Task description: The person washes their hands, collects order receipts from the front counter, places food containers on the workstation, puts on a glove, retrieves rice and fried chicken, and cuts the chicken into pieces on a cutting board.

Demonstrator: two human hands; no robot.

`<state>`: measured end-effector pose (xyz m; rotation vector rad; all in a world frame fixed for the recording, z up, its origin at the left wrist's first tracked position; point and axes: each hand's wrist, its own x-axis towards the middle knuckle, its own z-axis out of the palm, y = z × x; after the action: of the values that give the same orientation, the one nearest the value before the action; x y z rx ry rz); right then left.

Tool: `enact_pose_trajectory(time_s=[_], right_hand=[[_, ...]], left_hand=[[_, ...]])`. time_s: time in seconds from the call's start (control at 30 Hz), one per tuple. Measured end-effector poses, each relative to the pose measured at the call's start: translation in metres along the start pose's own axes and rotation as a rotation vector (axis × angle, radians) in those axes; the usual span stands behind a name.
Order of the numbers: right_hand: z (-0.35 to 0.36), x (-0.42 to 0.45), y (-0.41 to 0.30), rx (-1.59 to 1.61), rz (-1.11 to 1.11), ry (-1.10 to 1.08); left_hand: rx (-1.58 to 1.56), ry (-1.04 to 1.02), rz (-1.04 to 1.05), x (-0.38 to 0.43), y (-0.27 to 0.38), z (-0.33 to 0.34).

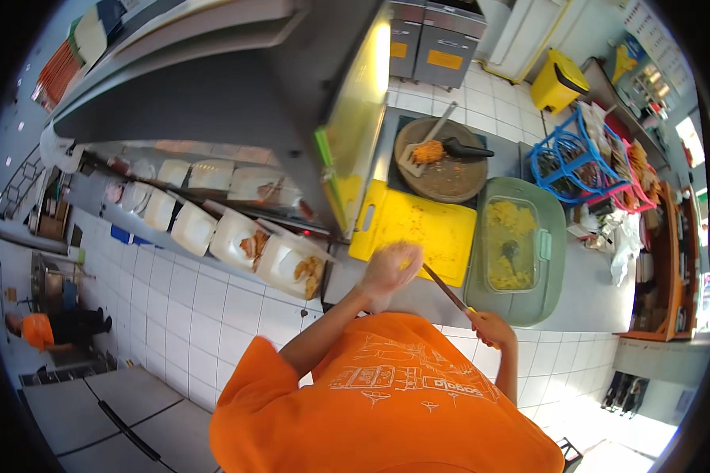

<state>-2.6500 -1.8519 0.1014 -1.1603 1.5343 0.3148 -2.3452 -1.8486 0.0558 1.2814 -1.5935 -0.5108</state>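
Observation:
My right hand (491,329) grips the yellow handle of a kitchen knife (447,290). Its long blade points up and left, the tip near the front edge of a yellow cutting board (444,227) strewn with orange-brown crumbs. Over that board's near left edge is my left hand (392,266), in what looks like a clear plastic glove; blur hides whether its fingers hold anything. Behind the board, a round mortar (467,171) carries a pale spatula (411,161), a black pestle (470,149) and a heap of orange-red paste (428,152).
Right of the board, a clear tub (512,219) of yellow food with a dark spoon sits on a green lid or tray (550,284). Open food boxes (284,269) line the left counter, some holding fried food. Baskets (574,159) stand far right. Another person (38,331) is at far left.

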Motion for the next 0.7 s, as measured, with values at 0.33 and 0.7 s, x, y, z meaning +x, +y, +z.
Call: enact_pose_trajectory(time_s=[0.33,0.7], right_hand=[[0.025,0.006,0.033,0.176,-0.203,0.050],[-0.009,0.018,0.057,0.483,-0.150,0.153]], left_hand=[[0.948,-0.136,-0.191,0.222,-0.173,0.084],[0.118,-0.045,-0.294,0.076,-0.070,0.095]])
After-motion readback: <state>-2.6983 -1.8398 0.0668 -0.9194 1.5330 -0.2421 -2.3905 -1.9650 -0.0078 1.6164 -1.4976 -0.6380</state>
